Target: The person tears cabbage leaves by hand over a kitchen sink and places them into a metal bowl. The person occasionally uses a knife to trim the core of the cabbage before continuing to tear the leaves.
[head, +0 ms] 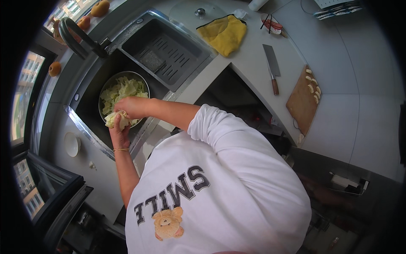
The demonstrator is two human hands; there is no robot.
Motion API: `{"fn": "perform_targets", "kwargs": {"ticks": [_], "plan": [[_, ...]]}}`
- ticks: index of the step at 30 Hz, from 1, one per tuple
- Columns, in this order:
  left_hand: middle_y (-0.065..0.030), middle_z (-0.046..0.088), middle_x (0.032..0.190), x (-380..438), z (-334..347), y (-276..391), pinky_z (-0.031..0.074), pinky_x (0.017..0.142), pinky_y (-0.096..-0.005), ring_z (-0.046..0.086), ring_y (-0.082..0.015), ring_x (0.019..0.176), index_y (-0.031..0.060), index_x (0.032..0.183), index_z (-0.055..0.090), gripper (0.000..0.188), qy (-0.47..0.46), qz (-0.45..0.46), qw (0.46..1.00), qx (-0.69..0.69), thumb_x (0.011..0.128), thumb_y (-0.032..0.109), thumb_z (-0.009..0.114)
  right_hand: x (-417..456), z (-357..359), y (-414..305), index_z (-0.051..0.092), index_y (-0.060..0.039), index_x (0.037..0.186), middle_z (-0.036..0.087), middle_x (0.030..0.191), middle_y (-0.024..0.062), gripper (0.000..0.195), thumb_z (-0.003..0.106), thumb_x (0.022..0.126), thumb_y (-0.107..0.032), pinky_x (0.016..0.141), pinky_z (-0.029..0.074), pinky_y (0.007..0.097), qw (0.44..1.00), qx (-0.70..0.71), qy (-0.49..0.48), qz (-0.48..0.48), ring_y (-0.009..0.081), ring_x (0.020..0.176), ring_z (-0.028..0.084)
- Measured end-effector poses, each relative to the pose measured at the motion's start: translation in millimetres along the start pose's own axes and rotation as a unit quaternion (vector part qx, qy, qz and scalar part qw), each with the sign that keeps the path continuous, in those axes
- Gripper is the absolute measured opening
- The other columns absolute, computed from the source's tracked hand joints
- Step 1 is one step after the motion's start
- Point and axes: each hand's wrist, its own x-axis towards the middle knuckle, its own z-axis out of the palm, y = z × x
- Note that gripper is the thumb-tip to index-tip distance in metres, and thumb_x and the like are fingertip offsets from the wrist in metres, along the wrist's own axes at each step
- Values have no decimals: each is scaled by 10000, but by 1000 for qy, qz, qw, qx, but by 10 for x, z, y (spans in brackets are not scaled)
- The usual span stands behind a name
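Observation:
A pale green cabbage piece is held in my left hand, thumb across its near side, over the near rim of a round metal bowl. My right hand is closed against the top of the same piece; its fingertips are mostly hidden. Loose torn cabbage leaves fill much of the bowl, which sits in the left basin of a dark double sink. A bracelet circles my left wrist.
A black faucet rises behind the basins. Rightward lie a yellow cloth, a cleaver, a dish with chopsticks and a wooden cutting board bearing pale slices. A white bowl stands left; an open window frame juts in.

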Motion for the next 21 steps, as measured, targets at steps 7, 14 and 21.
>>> {"fn": "perform_targets", "kwargs": {"ticks": [7, 14, 21], "plan": [[-31, 606, 1097, 102, -107, -34, 567, 730, -318, 608, -159, 957, 119, 1213, 528, 475, -1, -33, 999, 16, 810, 299, 704, -17, 95, -86, 641, -52, 1030, 651, 991, 163, 234, 599, 803, -92, 815, 520, 389, 992, -118, 10, 33, 329, 921, 644], [-73, 593, 1162, 178, -400, -149, 549, 835, -366, 602, -220, 1041, 96, 1260, 493, 514, -48, -88, 991, -93, 830, 303, 684, 178, -31, 250, 718, -104, 1047, 689, 933, 155, 270, 583, 813, -94, 800, 520, 318, 981, 155, -37, 115, 245, 851, 668], [-38, 585, 1134, -39, -281, -2, 551, 755, -354, 602, -170, 959, 192, 1331, 440, 617, -80, -94, 984, -131, 782, 261, 713, 338, -124, 35, 690, -80, 937, 690, 878, 147, 225, 613, 802, -243, 745, 519, 400, 980, -49, -11, 193, 335, 849, 658]]}}
